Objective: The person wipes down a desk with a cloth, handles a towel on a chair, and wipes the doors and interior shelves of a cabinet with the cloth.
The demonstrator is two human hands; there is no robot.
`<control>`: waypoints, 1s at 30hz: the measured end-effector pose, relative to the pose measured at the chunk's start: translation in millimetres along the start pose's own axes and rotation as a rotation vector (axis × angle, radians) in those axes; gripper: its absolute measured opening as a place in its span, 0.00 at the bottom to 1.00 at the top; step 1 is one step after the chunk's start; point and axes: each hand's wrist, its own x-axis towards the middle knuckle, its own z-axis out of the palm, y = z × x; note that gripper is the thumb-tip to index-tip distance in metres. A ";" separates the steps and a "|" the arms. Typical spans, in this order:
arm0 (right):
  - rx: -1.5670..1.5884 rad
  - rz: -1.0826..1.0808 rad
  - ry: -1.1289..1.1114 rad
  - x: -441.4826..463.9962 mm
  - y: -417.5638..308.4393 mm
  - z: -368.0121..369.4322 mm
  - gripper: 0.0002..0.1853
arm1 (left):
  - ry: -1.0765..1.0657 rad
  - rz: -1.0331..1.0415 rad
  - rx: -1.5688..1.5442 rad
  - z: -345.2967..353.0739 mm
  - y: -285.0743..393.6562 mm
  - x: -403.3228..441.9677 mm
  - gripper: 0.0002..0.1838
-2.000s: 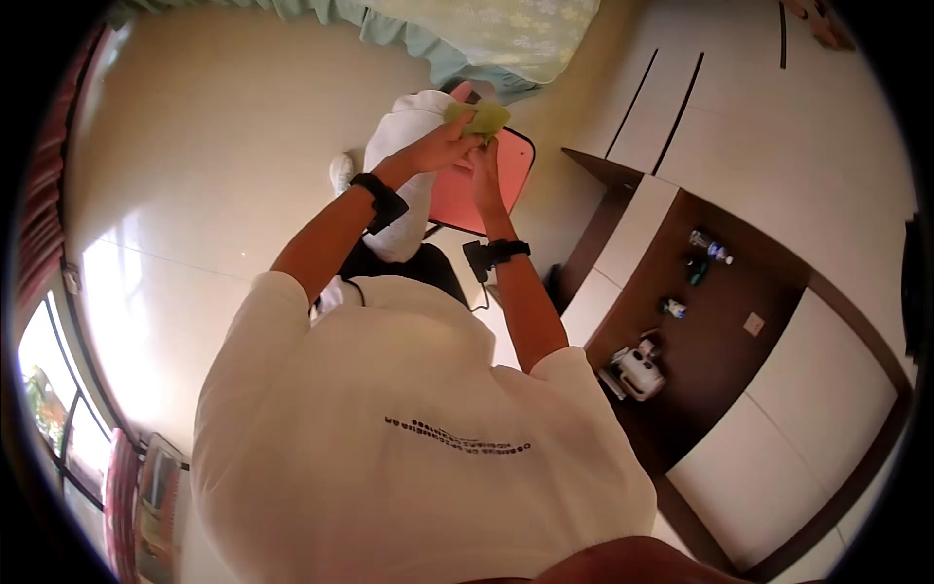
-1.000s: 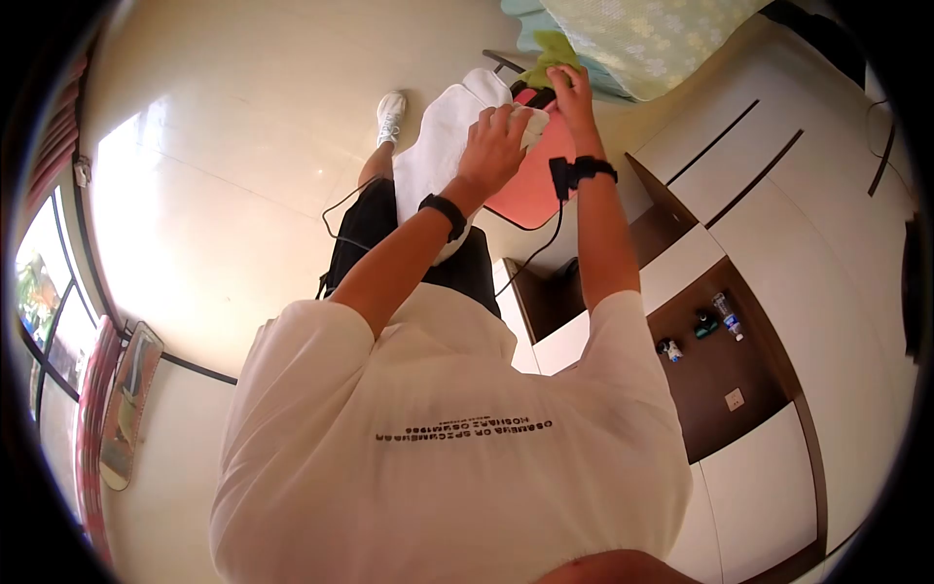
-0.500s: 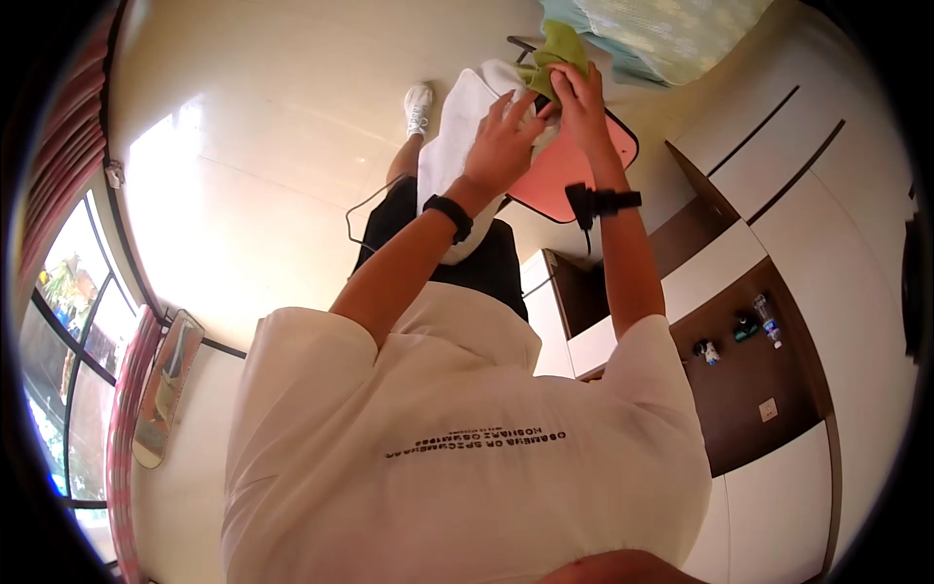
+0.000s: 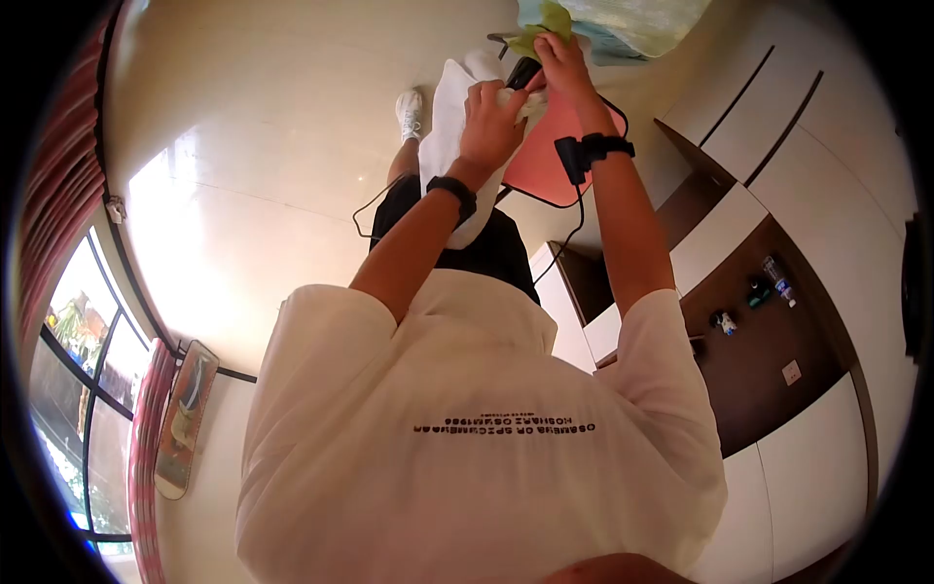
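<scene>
My left hand [image 4: 491, 127] is closed, its fingers curled against the lower end of a small dark object [image 4: 523, 74] whose kind I cannot make out. Beneath that hand a white cloth [image 4: 440, 127] lies over my lap and leg. Just beyond, my right hand [image 4: 562, 66] grips a green cloth [image 4: 545, 27], which hangs out past the fingers beside the dark object. Part of the dark object is covered by the hands. Both wrists wear black bands, and a cable runs down from the right one.
A pink, dark-edged seat or board [image 4: 550, 161] lies under my right forearm. A white shoe [image 4: 409, 115] is on the floor. Pale patterned fabric [image 4: 642, 24] hangs at the top. White cabinets [image 4: 725, 234] stand to the right, with a bottle [image 4: 778, 280] in a brown niche.
Both hands have shifted slightly up and left in view. My left fingers have gone from spread to curled, and more of the dark object shows. The green cloth stays in my right hand.
</scene>
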 end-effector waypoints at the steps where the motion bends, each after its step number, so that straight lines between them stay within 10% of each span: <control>1: -0.010 0.000 -0.001 -12.5 -16.9 -2.6 0.15 | -0.011 0.000 -0.020 -2.7 0.2 0.4 0.25; 5: -0.139 -0.272 -0.067 -44.2 -53.5 -19.6 0.16 | -0.068 -0.006 -0.118 -14.9 -1.6 -4.7 0.29; 14: -0.068 0.203 -0.174 -22.7 -28.4 -5.9 0.20 | -0.309 0.165 0.145 -65.9 -21.5 -20.4 0.29; 22: -0.199 -0.354 -0.052 -113.9 -99.8 7.7 0.16 | -0.548 0.426 0.158 -116.3 -24.5 -38.0 0.23; 30: -0.285 -0.137 0.174 -74.3 -95.4 11.6 0.14 | -0.544 0.444 0.042 -164.3 -32.9 -86.3 0.23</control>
